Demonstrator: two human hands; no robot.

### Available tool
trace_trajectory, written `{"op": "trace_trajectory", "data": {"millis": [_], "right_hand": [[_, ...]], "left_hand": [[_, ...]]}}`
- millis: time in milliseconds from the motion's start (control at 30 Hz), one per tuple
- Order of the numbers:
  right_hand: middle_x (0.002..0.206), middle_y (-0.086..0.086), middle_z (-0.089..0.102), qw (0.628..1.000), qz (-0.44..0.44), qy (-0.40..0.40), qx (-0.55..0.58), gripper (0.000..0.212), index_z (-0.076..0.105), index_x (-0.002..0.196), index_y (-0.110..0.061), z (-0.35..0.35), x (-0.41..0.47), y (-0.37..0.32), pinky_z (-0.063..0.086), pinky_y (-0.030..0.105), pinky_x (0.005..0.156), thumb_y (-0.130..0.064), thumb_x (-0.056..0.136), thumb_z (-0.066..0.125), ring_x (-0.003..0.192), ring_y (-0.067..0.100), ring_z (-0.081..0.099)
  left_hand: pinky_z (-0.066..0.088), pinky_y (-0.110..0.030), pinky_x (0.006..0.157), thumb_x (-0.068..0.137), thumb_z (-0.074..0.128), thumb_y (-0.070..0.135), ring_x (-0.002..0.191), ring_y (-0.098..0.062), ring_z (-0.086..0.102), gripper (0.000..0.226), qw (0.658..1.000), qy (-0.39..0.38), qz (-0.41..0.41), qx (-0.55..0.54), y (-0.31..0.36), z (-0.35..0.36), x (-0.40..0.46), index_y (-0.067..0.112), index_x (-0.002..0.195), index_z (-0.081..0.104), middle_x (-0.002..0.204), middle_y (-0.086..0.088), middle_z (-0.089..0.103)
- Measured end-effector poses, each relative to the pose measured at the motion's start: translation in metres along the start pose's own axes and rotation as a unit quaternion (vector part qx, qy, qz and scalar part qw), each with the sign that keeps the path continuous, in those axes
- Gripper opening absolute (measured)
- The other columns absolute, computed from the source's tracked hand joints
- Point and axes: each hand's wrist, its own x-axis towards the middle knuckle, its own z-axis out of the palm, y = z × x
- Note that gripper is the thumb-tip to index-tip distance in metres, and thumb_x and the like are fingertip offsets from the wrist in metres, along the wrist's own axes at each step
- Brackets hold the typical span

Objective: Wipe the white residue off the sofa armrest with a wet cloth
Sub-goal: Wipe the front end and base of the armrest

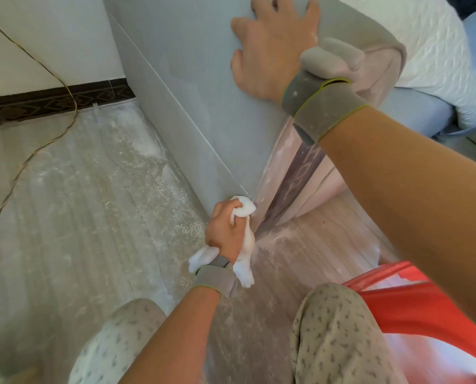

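The pale blue-grey sofa armrest (203, 87) fills the upper middle of the head view, its outer side panel running down to the floor. My left hand (227, 231) grips a bunched white cloth (243, 207) and presses it against the bottom corner of the armrest panel; loose ends of the cloth hang by my wrist. My right hand (270, 51) lies flat with spread fingers on the upper part of the armrest. Both wrists wear grey bands. Faint white streaks show on the panel near its lower edge.
Clear plastic sheeting (73, 206) dusted with white powder covers the floor. A thin cord (51, 142) trails across it from the wall. A red bag (414, 309) sits at the lower right beside my knees. A white quilted cover (430, 42) lies on the sofa seat.
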Motion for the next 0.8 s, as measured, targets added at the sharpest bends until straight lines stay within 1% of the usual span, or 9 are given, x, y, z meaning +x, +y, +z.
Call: {"op": "trace_trajectory", "data": {"millis": [67,133,200,333,400,433,500,667,800], "right_hand": [[0.127,0.013,0.046,1.000,0.000,-0.002,0.004,0.037,0.055,0.111,-0.014,-0.001,0.001,0.000,0.027,0.057,0.095,-0.034,0.084,0.037,0.122,0.035,0.039],[0.127,0.012,0.046,1.000,0.005,-0.006,0.011,0.038,0.055,0.110,-0.015,-0.003,-0.001,0.001,0.027,0.056,0.095,-0.034,0.083,0.037,0.123,0.034,0.038],[0.126,0.012,0.047,1.000,0.010,-0.002,0.014,0.039,0.056,0.110,-0.015,-0.002,-0.001,0.004,0.028,0.055,0.094,-0.034,0.082,0.036,0.122,0.034,0.038],[0.126,0.011,0.047,1.000,0.012,-0.017,0.022,0.039,0.056,0.111,-0.016,-0.005,-0.001,0.000,0.027,0.054,0.095,-0.033,0.082,0.036,0.122,0.033,0.037],[0.126,0.011,0.047,0.999,0.017,-0.018,0.026,0.038,0.056,0.112,-0.016,-0.005,0.000,0.001,0.027,0.054,0.095,-0.033,0.083,0.037,0.122,0.032,0.037],[0.126,0.011,0.047,0.999,0.018,-0.017,0.026,0.038,0.056,0.112,-0.016,-0.005,0.000,0.001,0.027,0.054,0.095,-0.033,0.083,0.037,0.122,0.032,0.037],[0.125,0.010,0.047,0.999,0.020,-0.017,0.025,0.039,0.057,0.112,-0.017,-0.005,0.001,0.001,0.027,0.054,0.096,-0.033,0.083,0.037,0.122,0.032,0.037],[0.124,0.008,0.048,0.999,0.024,-0.007,0.026,0.039,0.057,0.110,-0.018,-0.002,0.001,0.000,0.027,0.052,0.094,-0.032,0.081,0.036,0.121,0.031,0.039],[0.125,0.007,0.049,0.999,0.018,0.011,0.029,0.038,0.057,0.109,-0.019,0.001,0.000,-0.001,0.027,0.049,0.093,-0.032,0.080,0.037,0.121,0.031,0.041]], "left_hand": [[0.039,-0.020,0.074,0.091,0.050,0.016,0.094,-0.013,0.058,0.022,0.996,-0.024,0.037,0.074,-0.011,0.001,-0.004,0.022,0.108,0.063,0.113,0.009,0.056],[0.041,-0.022,0.080,0.092,0.047,0.015,0.105,-0.021,0.057,0.026,0.989,-0.084,0.008,0.125,-0.024,0.002,-0.013,0.020,0.114,0.061,0.121,0.000,0.055],[0.040,-0.022,0.082,0.092,0.045,0.013,0.107,-0.026,0.056,0.028,0.990,-0.078,-0.032,0.111,-0.033,0.003,-0.019,0.017,0.116,0.059,0.122,-0.008,0.052],[0.046,-0.033,0.069,0.084,0.038,0.025,0.087,-0.025,0.058,0.017,1.000,-0.009,-0.014,0.012,0.002,-0.011,-0.010,0.015,0.088,0.052,0.095,-0.015,0.052],[0.042,-0.016,0.069,0.086,0.044,0.023,0.084,-0.001,0.054,0.013,0.998,0.007,-0.001,-0.057,0.032,-0.022,0.001,0.032,0.080,0.051,0.096,0.001,0.050],[0.038,-0.008,0.071,0.088,0.047,0.022,0.086,0.006,0.052,0.023,0.996,0.016,0.007,-0.083,0.041,-0.025,0.006,0.042,0.078,0.049,0.099,0.008,0.049],[0.035,0.002,0.071,0.089,0.051,0.018,0.087,0.008,0.051,0.030,0.995,0.026,0.032,-0.093,0.043,-0.024,0.013,0.047,0.081,0.048,0.104,0.010,0.049],[0.035,0.000,0.066,0.090,0.052,0.009,0.085,-0.013,0.049,0.011,0.988,0.103,-0.022,-0.113,0.023,0.009,0.013,0.011,0.101,0.054,0.110,-0.006,0.052],[0.037,-0.025,0.074,0.090,0.052,0.008,0.094,-0.027,0.054,0.015,0.977,0.122,-0.118,-0.129,0.003,0.027,0.021,0.005,0.104,0.054,0.110,-0.016,0.056]]}}
